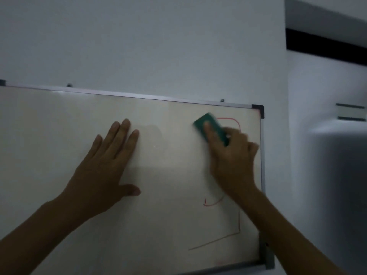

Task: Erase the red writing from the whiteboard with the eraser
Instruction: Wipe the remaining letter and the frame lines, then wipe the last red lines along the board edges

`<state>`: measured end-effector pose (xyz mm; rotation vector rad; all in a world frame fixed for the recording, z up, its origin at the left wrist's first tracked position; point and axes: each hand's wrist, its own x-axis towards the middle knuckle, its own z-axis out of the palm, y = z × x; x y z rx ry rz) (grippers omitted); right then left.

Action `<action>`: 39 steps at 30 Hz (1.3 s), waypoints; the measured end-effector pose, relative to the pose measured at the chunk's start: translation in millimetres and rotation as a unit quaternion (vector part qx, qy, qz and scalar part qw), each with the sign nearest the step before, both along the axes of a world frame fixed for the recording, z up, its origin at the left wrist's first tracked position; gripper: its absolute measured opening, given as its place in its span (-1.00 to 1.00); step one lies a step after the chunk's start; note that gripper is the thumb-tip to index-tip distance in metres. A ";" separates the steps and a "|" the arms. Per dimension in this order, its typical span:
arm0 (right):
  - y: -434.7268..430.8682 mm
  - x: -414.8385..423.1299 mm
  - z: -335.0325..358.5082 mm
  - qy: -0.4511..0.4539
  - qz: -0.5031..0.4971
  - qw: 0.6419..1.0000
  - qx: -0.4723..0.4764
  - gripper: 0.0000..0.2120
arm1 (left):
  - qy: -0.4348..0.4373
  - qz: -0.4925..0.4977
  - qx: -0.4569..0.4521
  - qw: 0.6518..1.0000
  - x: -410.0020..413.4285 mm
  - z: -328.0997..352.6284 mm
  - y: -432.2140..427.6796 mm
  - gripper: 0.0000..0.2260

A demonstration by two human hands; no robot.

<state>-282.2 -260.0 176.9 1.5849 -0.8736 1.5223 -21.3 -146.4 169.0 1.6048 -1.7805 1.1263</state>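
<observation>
The right hand (232,155) is clamping the eraser (211,128) (green), which is sticking out at 11 o'clock; the left hand (105,161) is lying flat, fingers apart, on the board (59,126).

A dim, plain indoor room, perhaps an office or a room at home; the pictures do not settle which. A metal-framed whiteboard (139,175) with dark plastic corners hangs on a bare pale wall (158,46), around and above the grip. Right of the grip, past the board's edge, stands a white rounded appliance (335,175), with a dark band (325,46) high above it.
</observation>
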 end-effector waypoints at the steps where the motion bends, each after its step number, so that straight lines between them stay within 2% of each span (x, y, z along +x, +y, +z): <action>1: -4.9 -14.8 12.6 -0.058 -0.004 0.998 0.012 -0.39 | 0.001 0.002 0.001 1.000 0.1 -0.2 0.5 0.16; 4: -17.1 -36.3 22.6 -0.206 0.032 0.975 0.072 -0.45 | 0.004 0.004 0.002 1.000 -2.3 -0.3 0.6 0.15; 6: -12.1 -21.1 11.2 -0.223 0.049 0.970 0.078 -0.46 | 0.009 0.007 0.000 1.000 -4.3 -1.0 -0.2 0.16; 8: 1.9 4.2 -9.6 -0.142 0.069 0.985 0.075 -0.49 | 0.013 0.010 0.000 1.000 -7.2 -2.4 -0.5 0.16; 11: 9.4 15.9 -42.5 0.050 0.043 0.998 0.024 -0.46 | 0.020 0.009 -0.001 1.000 -9.4 -4.1 -1.4 0.16; 12: 6.1 6.9 -41.2 0.090 0.024 0.996 0.000 -0.46 | 0.023 0.006 0.001 1.000 -9.9 -4.3 -1.4 0.16; 13: 1.6 -3.7 -34.7 0.092 0.013 0.996 -0.015 -0.47 | 0.024 0.005 0.003 1.000 -9.7 -4.2 -1.5 0.15; 16: -8.7 -31.0 -4.7 -0.040 0.009 0.999 0.013 -0.46 | 0.030 0.006 0.006 1.000 -8.6 -5.2 -1.2 0.15; 19: -14.0 -40.4 20.7 -0.200 0.031 0.975 0.093 -0.42 | 0.033 0.009 0.007 0.999 -9.5 -6.8 -3.0 0.15; 21: -3.7 -18.0 23.6 -0.234 0.054 0.965 0.107 -0.37 | 0.036 0.012 0.005 0.999 -10.8 -7.2 -4.6 0.16; 22: 6.1 -0.8 20.5 -0.203 0.064 0.973 0.090 -0.35 | 0.039 0.012 0.004 0.999 -11.7 -7.8 -5.4 0.16; 24: 23.2 35.7 5.6 -0.082 0.085 0.992 0.040 -0.35 | 0.046 0.007 0.001 0.999 -12.9 -9.1 -5.8 0.17; 27: 21.8 47.6 0.7 0.063 0.049 0.997 -0.013 -0.40 | 0.047 0.004 -0.002 0.999 -11.3 -9.6 -3.8 0.16; 28: 17.1 38.5 6.0 0.058 0.030 0.998 -0.011 -0.45 | 0.045 0.005 -0.002 0.999 -9.8 -9.7 -2.6 0.15; 29: 12.4 25.7 11.2 0.015 0.028 0.999 0.017 -0.52 | 0.044 0.006 -0.001 0.999 -9.2 -10.1 -1.7 0.14; 31: -2.2 -6.4 20.5 -0.147 0.052 0.985 0.070 -0.57 | 0.043 0.002 0.000 0.999 -9.7 -11.6 -1.2 0.13; 32: -7.7 -17.8 24.2 -0.200 0.051 0.975 0.084 -0.54 | 0.046 0.000 -0.002 0.999 -9.8 -12.8 -0.9 0.13; 34: -9.6 -24.1 28.8 -0.247 0.016 0.962 0.116 -0.45 | 0.046 0.002 -0.003 0.999 -12.6 -13.3 -2.7 0.13; 36: -2.2 -5.7 33.0 -0.257 0.015 0.957 0.130 -0.44 | 0.044 0.009 -0.002 0.999 -13.6 -13.5 -4.3 0.13; 39: 24.0 42.6 26.7 -0.163 0.064 0.980 0.092 -0.49 | 0.053 0.005 0.000 0.999 -14.2 -13.8 -5.4 0.14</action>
